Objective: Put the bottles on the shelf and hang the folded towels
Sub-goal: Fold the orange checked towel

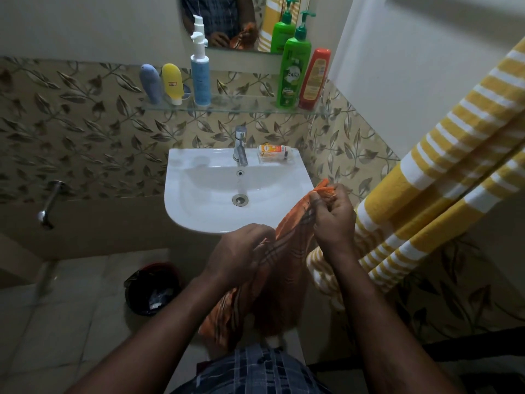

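Observation:
Both hands hold an orange checked towel (287,268) in front of the sink's near right edge. My left hand (241,251) grips its lower part, and my right hand (332,214) pinches the fringed top edge higher up. The cloth hangs down between my forearms. On the glass shelf (244,108) above the sink stand a grey-blue bottle (150,83), a yellow bottle (172,83), a white and blue pump bottle (200,72), a green pump bottle (294,72) and a red bottle (314,78). A yellow and white striped towel (443,172) hangs at the right.
The white sink (199,206) with a chrome tap (240,146) is straight ahead. A small orange bottle (274,150) lies on its back right rim. A dark bin (152,291) stands on the tiled floor at the left. A mirror (227,21) hangs above the shelf.

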Tool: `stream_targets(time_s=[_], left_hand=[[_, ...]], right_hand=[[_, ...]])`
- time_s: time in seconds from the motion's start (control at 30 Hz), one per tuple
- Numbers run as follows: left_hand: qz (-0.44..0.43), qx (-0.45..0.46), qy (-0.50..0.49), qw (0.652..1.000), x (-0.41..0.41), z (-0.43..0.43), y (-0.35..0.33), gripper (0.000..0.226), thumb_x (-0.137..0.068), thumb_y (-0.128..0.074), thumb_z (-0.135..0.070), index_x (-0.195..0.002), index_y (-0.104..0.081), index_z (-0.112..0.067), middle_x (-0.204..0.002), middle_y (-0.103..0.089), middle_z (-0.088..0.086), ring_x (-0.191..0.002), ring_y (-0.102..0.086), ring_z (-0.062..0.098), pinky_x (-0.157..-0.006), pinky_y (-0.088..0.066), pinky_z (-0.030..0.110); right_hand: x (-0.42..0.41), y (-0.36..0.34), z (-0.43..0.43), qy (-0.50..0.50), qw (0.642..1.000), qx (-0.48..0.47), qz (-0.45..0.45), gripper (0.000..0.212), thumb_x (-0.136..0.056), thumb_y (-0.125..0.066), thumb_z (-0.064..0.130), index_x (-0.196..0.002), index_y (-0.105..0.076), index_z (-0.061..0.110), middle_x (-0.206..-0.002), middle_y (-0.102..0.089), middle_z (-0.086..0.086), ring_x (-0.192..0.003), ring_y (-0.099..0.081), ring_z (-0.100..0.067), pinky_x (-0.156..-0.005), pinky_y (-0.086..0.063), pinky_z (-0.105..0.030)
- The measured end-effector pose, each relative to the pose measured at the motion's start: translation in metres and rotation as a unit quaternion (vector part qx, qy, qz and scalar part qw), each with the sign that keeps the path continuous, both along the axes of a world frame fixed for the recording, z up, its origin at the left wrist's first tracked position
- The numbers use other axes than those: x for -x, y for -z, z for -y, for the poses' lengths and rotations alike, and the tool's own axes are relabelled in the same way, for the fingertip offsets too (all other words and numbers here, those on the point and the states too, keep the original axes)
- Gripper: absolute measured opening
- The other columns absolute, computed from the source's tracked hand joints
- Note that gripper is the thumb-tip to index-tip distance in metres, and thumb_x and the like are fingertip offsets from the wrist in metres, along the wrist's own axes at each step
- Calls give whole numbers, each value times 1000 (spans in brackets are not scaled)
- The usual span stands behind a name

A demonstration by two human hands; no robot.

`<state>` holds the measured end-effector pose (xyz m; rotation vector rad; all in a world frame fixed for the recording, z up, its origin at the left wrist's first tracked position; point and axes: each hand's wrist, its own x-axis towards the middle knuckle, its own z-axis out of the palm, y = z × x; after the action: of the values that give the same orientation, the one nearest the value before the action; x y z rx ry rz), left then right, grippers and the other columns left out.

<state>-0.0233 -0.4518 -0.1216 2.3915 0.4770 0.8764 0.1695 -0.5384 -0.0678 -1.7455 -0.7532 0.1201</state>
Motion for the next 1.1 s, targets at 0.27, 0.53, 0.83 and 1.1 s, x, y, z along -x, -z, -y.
stream_targets(time_s=[0.27, 0.53, 0.83, 1.1], left_hand=[[-12, -36, -29, 999, -5, -1, -5, 28, -95, -57, -29, -117, -71, -19, -107, -75, -1, -92, -72, 22, -73, -59, 35], [-80, 12, 15, 997, -16, -7, -1, 28, -88, -62, -17, -111, -78, -14, -112, -77, -2, -100, -72, 20, -84, -59, 38], [-17, 87, -96, 991, -21, -7, -7, 30, -91, -65, -42, -95, -83, -18, -90, -79, -4, -84, -72, 14, -76, -58, 39], [-4, 119, -77, 990, -32, 7, -9, 31, -85, -80, -51, -98, -82, -23, -93, -76, -11, -83, -68, 4, -72, -58, 31]], right_hand=[[-1, -6, -4, 3, 1000, -8, 1, 13, -98, -71, 25, -102, -62, 15, -83, -69, 8, -75, -67, -10, -73, -60, -38], [-4, -11, 1, -32, 999, -17, -29, 26, -88, -68, 51, -99, -62, 29, -89, -75, -3, -84, -75, -30, -78, -61, -57], [2, -16, 7, -11, 999, -34, 7, 11, -91, -69, 40, -94, -62, 33, -88, -74, -1, -83, -74, -26, -76, -61, -55], [9, -27, 8, -10, 998, -40, 53, 10, -96, -73, 22, -95, -64, 18, -78, -70, 1, -73, -70, -24, -67, -59, -48]])
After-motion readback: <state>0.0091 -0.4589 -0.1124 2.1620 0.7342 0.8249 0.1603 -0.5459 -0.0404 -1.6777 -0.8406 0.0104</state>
